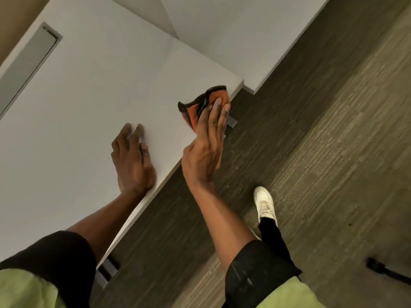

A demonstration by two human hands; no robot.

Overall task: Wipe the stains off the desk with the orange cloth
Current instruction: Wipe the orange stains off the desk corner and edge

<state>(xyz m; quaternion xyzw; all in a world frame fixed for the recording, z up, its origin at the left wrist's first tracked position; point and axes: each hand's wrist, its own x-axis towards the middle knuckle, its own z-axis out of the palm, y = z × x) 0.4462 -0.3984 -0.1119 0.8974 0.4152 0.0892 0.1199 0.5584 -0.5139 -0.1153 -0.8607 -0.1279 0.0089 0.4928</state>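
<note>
Fingers (131,134) of the left hand (133,161) lie spread and flat, released, gripping nothing, palm down on the smooth white rectangular desk top (84,103) close to its near edge; the bare forearm runs back to a black sleeve (60,261) over a pale green garment. Further along that edge, near the desk's corner, sits the crumpled orange cloth with a dark border (200,105) (bunched into folds, part on the surface and part hanging past the edge). The right hand (206,152) presses on it with long straightened fingers laid over the fabric, thumb side toward the desk, the cloth pinched under the palm and trailing out beneath the hand's outer side. No stain can be made out on the white surface. Right of the desk is grey-brown striped carpet floor (311,152), where a white lace-up sneaker (265,204) stands below a black trouser leg.
</note>
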